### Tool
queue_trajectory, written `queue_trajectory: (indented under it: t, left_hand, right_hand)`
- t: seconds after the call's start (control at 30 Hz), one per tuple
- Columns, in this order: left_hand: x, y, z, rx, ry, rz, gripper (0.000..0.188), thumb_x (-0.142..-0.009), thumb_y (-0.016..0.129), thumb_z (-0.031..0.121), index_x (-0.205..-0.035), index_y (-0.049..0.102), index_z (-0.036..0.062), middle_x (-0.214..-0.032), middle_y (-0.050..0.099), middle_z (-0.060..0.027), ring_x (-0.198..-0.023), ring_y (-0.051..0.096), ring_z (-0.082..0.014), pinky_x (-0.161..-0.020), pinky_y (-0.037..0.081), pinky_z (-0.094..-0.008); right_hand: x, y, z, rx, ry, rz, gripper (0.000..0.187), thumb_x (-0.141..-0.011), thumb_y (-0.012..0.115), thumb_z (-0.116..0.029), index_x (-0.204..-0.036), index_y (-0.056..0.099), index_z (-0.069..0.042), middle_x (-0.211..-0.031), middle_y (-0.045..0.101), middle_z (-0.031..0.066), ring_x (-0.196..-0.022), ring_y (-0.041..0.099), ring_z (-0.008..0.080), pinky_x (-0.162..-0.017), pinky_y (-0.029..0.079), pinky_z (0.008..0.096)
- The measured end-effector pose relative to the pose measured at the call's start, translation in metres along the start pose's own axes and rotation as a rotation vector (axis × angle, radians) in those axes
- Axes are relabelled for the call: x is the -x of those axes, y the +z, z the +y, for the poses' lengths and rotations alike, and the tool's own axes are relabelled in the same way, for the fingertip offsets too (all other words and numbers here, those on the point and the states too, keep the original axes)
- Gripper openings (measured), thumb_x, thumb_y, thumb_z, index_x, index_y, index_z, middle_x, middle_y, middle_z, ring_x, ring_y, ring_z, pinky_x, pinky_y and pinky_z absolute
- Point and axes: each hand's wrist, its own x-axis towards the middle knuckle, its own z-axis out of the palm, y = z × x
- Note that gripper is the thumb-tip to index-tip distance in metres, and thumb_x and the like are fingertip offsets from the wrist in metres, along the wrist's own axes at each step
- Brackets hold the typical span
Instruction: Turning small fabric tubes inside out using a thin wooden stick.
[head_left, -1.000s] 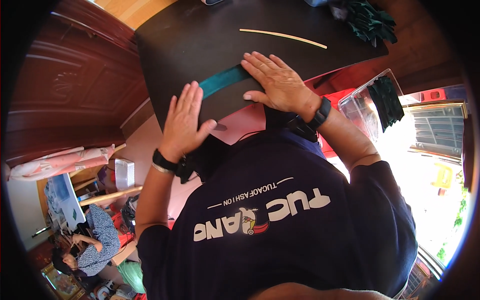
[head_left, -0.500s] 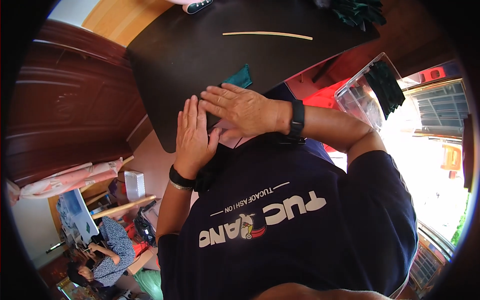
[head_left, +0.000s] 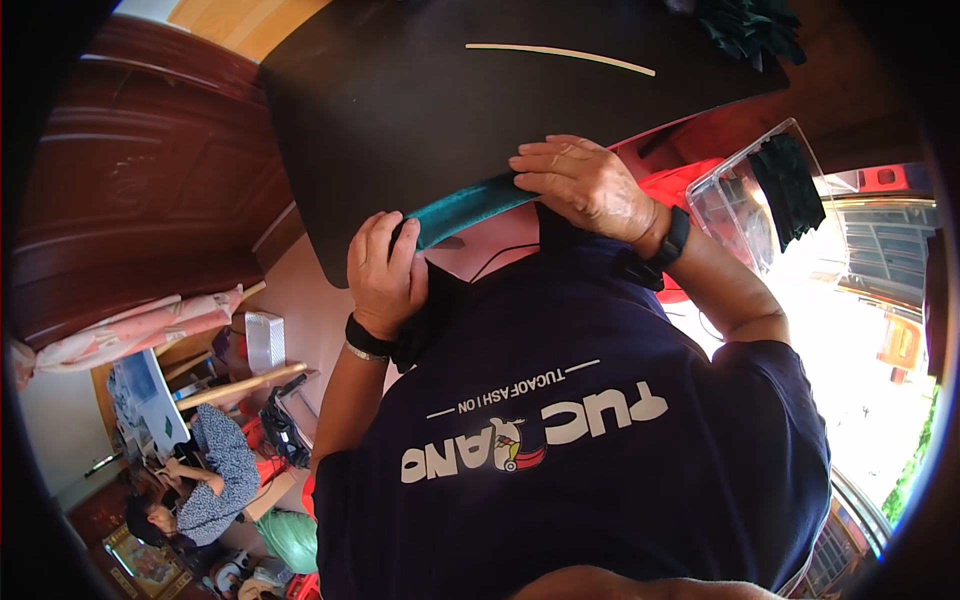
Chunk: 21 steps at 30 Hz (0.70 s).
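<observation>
A teal fabric strip [head_left: 462, 205] stretches along the near edge of a black table top [head_left: 420, 110]. My left hand [head_left: 385, 268], with a black band on its wrist, is closed around the strip's left end. My right hand [head_left: 585, 185], wearing a black watch, pinches the strip's right end against the table edge. Both hands are close to my chest, over my dark blue shirt.
A thin pale stick [head_left: 560, 55] lies on the far part of the table. Dark green fabric [head_left: 750, 25] is piled at the far right corner. A clear plastic box [head_left: 745, 210] with dark green cloth stands to my right. Another person [head_left: 200, 470] sits lower left, beside a dark wooden door [head_left: 150, 180].
My hands were flat on the table, pressing the teal piece. They have since pulled back to the near edge, and each now grips one end of the strip.
</observation>
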Motion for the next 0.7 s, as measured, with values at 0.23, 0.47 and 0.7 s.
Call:
queue_trajectory:
  t: [0.23,0.47,0.7]
  left_hand:
    - [-0.022,-0.027,-0.017,0.762,-0.494,0.004,0.008,-0.083,0.053,0.006,-0.085,0.059,0.0011,-0.07,0.053,-0.005,-0.064,0.051,-0.0156,-0.059,0.041,-0.027]
    - [-0.025,-0.023,-0.03,0.557,-0.583,0.187,0.008,-0.087,0.053,0.003,-0.091,0.06,0.0011,-0.065,0.053,-0.0026,-0.058,0.048,-0.009,-0.054,0.04,-0.0242]
    - [-0.028,-0.04,-0.005,0.336,-0.153,0.068,0.022,-0.073,0.059,0.0,-0.095,0.062,-0.0002,-0.099,0.063,-0.0149,-0.092,0.061,-0.0312,-0.082,0.048,-0.0368]
  right_hand:
    - [-0.039,-0.032,0.01,-0.981,0.836,-0.221,0.024,-0.083,0.065,-0.016,-0.104,0.062,-0.004,-0.076,0.064,0.0096,-0.064,0.06,0.0174,-0.064,0.049,0.0297]
    - [-0.041,-0.014,0.032,0.29,0.468,-0.052,0.031,-0.083,0.062,-0.034,-0.101,0.061,-0.009,-0.084,0.063,0.0121,-0.075,0.064,0.031,-0.063,0.052,0.0395]
    - [-0.03,-0.045,0.04,0.193,0.439,0.101,0.017,-0.083,0.064,-0.022,-0.094,0.065,-0.01,-0.086,0.063,0.0076,-0.073,0.064,0.027,-0.062,0.052,0.0354]
